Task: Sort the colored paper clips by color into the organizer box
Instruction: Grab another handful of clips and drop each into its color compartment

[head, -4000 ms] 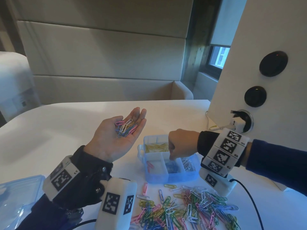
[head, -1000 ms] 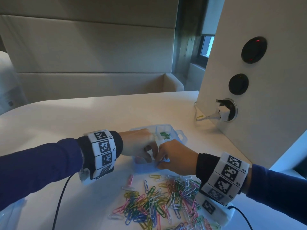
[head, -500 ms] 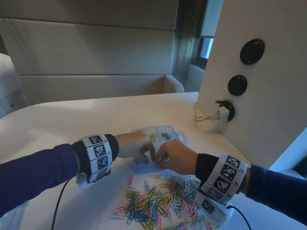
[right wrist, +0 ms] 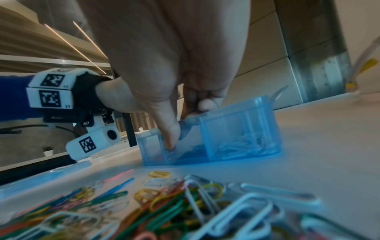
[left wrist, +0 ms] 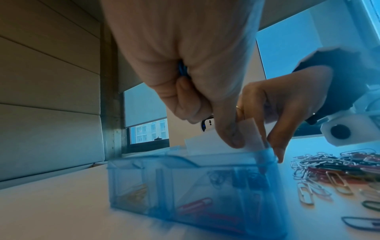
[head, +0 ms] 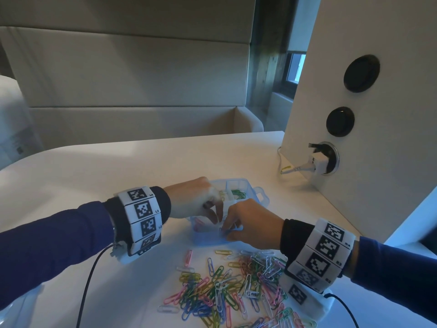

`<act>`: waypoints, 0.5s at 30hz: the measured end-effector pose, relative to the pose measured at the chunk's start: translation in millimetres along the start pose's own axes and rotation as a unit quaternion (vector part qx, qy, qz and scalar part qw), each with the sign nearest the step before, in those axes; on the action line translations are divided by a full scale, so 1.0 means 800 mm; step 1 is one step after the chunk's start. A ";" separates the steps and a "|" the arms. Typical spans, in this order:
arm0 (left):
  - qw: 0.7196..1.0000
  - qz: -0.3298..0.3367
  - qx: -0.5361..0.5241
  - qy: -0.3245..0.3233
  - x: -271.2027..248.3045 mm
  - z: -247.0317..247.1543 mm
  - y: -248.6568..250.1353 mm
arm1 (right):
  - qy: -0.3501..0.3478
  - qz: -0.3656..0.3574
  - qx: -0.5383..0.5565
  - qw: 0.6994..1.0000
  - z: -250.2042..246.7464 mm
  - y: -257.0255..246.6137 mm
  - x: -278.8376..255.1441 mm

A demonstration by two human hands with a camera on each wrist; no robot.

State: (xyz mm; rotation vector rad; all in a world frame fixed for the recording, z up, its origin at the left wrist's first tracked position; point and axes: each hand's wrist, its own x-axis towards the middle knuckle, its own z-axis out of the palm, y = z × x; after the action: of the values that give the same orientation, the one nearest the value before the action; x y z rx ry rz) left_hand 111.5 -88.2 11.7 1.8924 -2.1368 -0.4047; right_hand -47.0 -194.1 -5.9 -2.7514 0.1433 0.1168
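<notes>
The translucent blue organizer box (head: 259, 196) stands mid-table with yellow clips (head: 221, 193), green clips (head: 237, 194) and pink clips (head: 198, 221) in separate compartments. White clips (right wrist: 240, 146) fill its right near compartment. My left hand (head: 214, 215) hovers over the box's left side, knuckles up, its fist holding paper clips. A blue one (left wrist: 182, 69) shows in the palm. My right hand (head: 226, 230) reaches down at the box's near middle compartment and pinches a blue clip. The loose pile of mixed clips (head: 231, 287) lies in front of the box.
A white pillar (head: 354, 209) with a plugged-in charger (head: 319, 162) rises close on the right. A clear lid (right wrist: 41, 181) lies at the near left. The wrist cable (head: 87, 280) trails across the table's left front. A padded bench runs behind.
Four seconds ago my left hand lay palm up with clips showing. It has turned over and closed above the box. Over the last second both hands have stayed almost still.
</notes>
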 end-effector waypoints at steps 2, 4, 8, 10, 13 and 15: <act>1.000 -0.003 -0.008 0.001 -0.001 -0.001 -0.001 | 0.001 -0.005 0.003 1.000 -0.001 -0.001 0.000; 1.000 -0.001 -0.014 0.005 -0.001 -0.002 -0.001 | 0.002 -0.009 0.000 1.000 -0.002 -0.001 0.000; 1.000 0.002 -0.017 0.016 0.002 0.000 0.000 | 0.003 -0.008 -0.001 1.000 -0.001 0.001 0.000; 1.000 0.002 -0.016 0.014 0.003 0.001 0.000 | 0.005 -0.006 0.002 1.000 0.000 0.001 0.000; 1.000 -0.001 -0.015 0.012 0.005 0.002 0.000 | 0.009 -0.001 0.006 1.000 0.001 0.001 0.001; 1.000 -0.003 -0.011 0.010 0.005 0.004 -0.001 | 0.010 0.001 0.008 1.000 0.001 0.000 0.001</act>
State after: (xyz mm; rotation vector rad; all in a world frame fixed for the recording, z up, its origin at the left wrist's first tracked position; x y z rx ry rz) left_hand 110.6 -92.5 8.7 1.8834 -2.1047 -0.4074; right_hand -46.6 -194.2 -6.6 -2.7362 0.1512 0.0882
